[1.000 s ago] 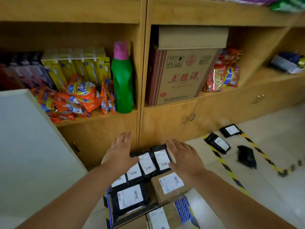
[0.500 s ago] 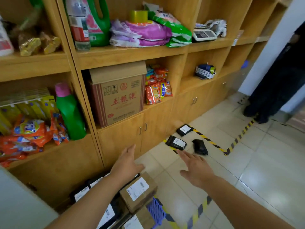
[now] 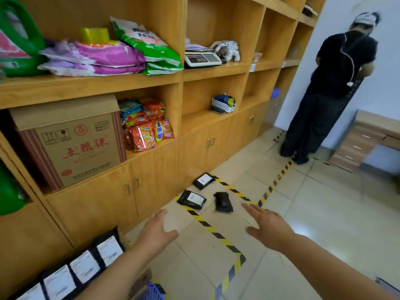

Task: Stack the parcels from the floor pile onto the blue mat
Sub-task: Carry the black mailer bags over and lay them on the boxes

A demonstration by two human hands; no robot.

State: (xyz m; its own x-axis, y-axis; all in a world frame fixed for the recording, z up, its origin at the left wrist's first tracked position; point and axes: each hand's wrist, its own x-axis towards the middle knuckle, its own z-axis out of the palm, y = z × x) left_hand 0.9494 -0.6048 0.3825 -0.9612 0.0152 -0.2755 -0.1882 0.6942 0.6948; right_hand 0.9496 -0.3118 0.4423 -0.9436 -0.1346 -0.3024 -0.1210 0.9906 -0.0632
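Three black parcels lie on the tiled floor by the cabinet: one with a white label [image 3: 203,180] farthest off, a second labelled one [image 3: 192,199] nearer, and a plain black one [image 3: 223,202] beside it. My left hand [image 3: 157,231] and my right hand [image 3: 268,227] reach toward them, both empty with fingers spread, short of the parcels. At the bottom left a row of black labelled parcels [image 3: 86,265] stands stacked against the cabinet, and a corner of the blue mat [image 3: 154,292] shows under my left forearm.
Yellow-black tape [image 3: 213,231] marks a rectangle on the floor around the loose parcels. A wooden shelf unit [image 3: 151,182] with cabinet doors runs along the left. A person in black [image 3: 324,94] stands at the far right near a wooden desk [image 3: 365,139].
My view has swung up and right, away from the stack on the mat. Both hands left the stacked parcels and moved out over the floor toward the three loose parcels.
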